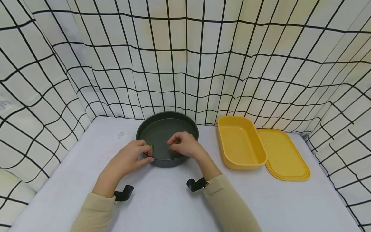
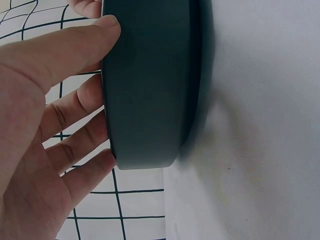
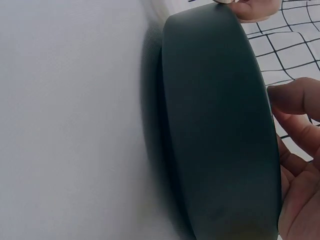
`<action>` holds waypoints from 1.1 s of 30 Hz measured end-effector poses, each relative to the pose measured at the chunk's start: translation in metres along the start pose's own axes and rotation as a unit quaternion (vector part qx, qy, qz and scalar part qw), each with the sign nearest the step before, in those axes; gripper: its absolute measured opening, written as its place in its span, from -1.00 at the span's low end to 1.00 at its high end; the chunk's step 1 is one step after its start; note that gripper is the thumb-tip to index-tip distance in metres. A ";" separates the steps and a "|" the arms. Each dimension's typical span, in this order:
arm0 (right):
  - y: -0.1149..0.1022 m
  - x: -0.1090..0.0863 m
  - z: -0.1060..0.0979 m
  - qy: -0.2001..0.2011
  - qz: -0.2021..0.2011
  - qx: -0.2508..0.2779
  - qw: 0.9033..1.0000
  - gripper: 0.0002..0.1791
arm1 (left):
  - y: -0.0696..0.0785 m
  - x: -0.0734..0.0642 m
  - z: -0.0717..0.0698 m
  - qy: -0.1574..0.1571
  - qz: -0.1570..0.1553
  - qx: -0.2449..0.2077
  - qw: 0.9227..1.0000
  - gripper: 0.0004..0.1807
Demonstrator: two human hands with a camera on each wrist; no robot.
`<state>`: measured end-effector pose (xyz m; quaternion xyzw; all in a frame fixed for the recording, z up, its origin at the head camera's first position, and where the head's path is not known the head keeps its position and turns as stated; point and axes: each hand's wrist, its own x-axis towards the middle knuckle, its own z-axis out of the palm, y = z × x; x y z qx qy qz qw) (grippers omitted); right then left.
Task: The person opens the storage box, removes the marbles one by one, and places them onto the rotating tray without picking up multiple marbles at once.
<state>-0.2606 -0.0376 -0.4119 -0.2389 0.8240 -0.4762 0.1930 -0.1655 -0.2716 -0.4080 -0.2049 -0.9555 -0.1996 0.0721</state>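
A round dark grey pan [image 1: 165,130] stands at the back of the white-covered table. My left hand [image 1: 135,156] grips its near left rim, the thumb [image 2: 102,37] against the outside and the other fingers over the inner side. Beside the index finger, inside the pan, a small green thing [image 1: 152,147] shows, mostly covered by that finger. Over the right part of the pan hovers my right hand [image 1: 185,145], fingers loosely bent, with nothing visible between thumb and forefinger. In the right wrist view, the pan's wall [image 3: 220,120] hides part of those fingers.
To the right of the pan stands a yellow rectangular container [image 1: 243,167], open at the top. Its matching yellow lid [image 1: 287,156] lies partly behind it on the table [image 1: 162,206]. White sheets with black netting [image 1: 185,77] enclose the back and sides.
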 end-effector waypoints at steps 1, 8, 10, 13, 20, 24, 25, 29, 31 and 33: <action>0.000 0.000 0.000 -0.002 0.000 -0.013 1.000 -0.86 | 0.000 0.000 0.000 0.000 -0.001 0.000 1.000 -0.80; -0.001 -0.001 0.001 -0.008 -0.003 -0.057 0.998 -0.85 | 0.001 0.001 0.001 -0.003 -0.003 -0.001 1.000 -0.81; -0.001 -0.002 0.001 -0.006 -0.004 -0.064 0.998 -0.85 | 0.001 0.001 0.001 -0.004 -0.004 -0.001 1.000 -0.81; 0.000 -0.002 0.001 0.000 -0.005 -0.065 0.998 -0.85 | 0.001 0.001 0.001 -0.004 -0.004 0.000 1.000 -0.81; 0.002 -0.004 0.000 0.013 -0.009 -0.047 0.999 -0.85 | 0.002 0.003 0.001 -0.005 -0.002 0.001 1.000 -0.80; 0.006 -0.010 -0.003 0.020 -0.028 0.024 0.999 -0.80 | 0.001 0.004 0.002 -0.004 0.000 0.001 1.000 -0.81; 0.007 -0.013 -0.005 0.024 -0.034 0.048 0.998 -0.80 | 0.000 0.004 0.003 -0.003 0.001 0.000 1.000 -0.81; 0.008 -0.037 -0.022 0.041 -0.054 0.110 0.992 -0.82 | 0.000 0.002 0.005 -0.001 0.003 -0.005 1.000 -0.82; 0.009 -0.052 -0.034 0.052 -0.060 0.112 0.991 -0.85 | -0.001 0.001 0.005 -0.003 0.002 -0.006 1.000 -0.82; 0.011 -0.068 -0.046 0.065 -0.055 0.109 0.990 -0.87 | -0.002 0.000 0.006 -0.005 -0.001 -0.006 1.000 -0.81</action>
